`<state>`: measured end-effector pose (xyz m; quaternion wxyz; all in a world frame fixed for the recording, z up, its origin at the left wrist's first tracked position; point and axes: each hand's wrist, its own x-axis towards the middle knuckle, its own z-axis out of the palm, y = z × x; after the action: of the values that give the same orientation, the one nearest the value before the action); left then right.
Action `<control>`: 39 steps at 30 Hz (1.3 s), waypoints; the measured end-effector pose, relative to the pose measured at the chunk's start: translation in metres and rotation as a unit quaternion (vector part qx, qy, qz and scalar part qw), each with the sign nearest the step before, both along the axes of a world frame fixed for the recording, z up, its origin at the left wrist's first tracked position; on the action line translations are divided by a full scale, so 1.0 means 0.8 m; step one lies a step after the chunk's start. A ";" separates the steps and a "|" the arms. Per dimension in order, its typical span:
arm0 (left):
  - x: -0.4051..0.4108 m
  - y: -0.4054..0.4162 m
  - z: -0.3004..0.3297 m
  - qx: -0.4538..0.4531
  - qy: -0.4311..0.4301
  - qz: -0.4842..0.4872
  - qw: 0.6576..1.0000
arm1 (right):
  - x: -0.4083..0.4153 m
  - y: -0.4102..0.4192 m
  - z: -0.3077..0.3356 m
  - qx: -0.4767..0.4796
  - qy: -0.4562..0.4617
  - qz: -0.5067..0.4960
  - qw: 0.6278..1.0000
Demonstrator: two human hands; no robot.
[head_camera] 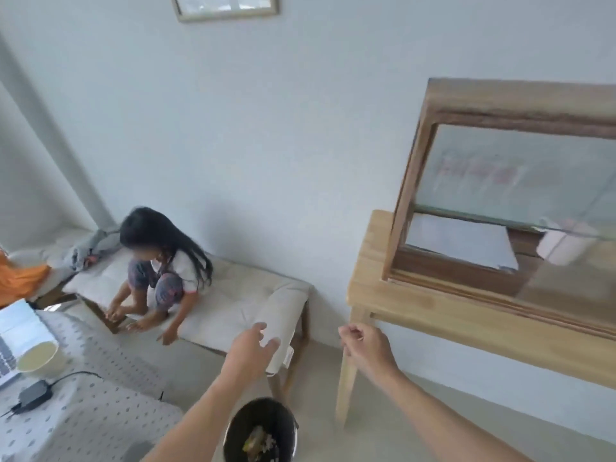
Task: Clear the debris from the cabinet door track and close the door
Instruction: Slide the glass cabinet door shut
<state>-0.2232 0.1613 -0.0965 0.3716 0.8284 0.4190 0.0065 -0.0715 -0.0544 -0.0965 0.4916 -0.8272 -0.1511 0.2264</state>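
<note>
A small wooden cabinet (430,105) with sliding glass doors (520,175) stands on a light wooden table (376,291) at the right. Its bottom door track (483,295) runs along the front edge; any debris in it is too blurred to make out. My left hand (250,348) hovers open, fingers apart, above a dark round bin (263,428) on the floor that holds scraps. My right hand (363,345) is beside the table's front left leg, fingers curled in; whether they pinch something small I cannot tell.
A cushioned bench (253,311) stands against the wall with a person (160,268) crouched on it. A dotted cloth-covered table (86,405) at lower left carries a bowl (40,358), a charger (33,395) and a laptop edge. A picture frame (226,8) hangs above.
</note>
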 end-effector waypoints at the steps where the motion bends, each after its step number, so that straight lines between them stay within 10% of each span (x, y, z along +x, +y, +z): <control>1: 0.016 -0.007 0.023 0.013 -0.006 -0.020 1.000 | 0.008 -0.010 0.022 0.007 -0.007 -0.016 1.000; 15: 0.244 -0.157 0.213 0.066 -0.169 -0.215 0.960 | 0.146 -0.254 0.199 0.024 -0.201 -0.216 0.955; 24: 0.294 -0.195 0.223 0.000 -0.242 -0.183 0.953 | 0.193 -0.348 0.223 -0.111 -0.444 -0.293 0.840; 29: 0.297 -0.195 0.214 0.015 -0.253 -0.186 0.949 | 0.227 -0.374 0.222 -0.277 -0.407 -0.224 0.841; 39: 0.299 -0.200 0.203 0.025 -0.281 -0.179 0.943 | 0.218 -0.320 0.212 -0.240 -0.399 -0.210 0.860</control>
<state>0.0163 0.0015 0.0659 0.4480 0.8635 0.1420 0.1828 0.1029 -0.3108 0.0731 0.2115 -0.9511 -0.0977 -0.2027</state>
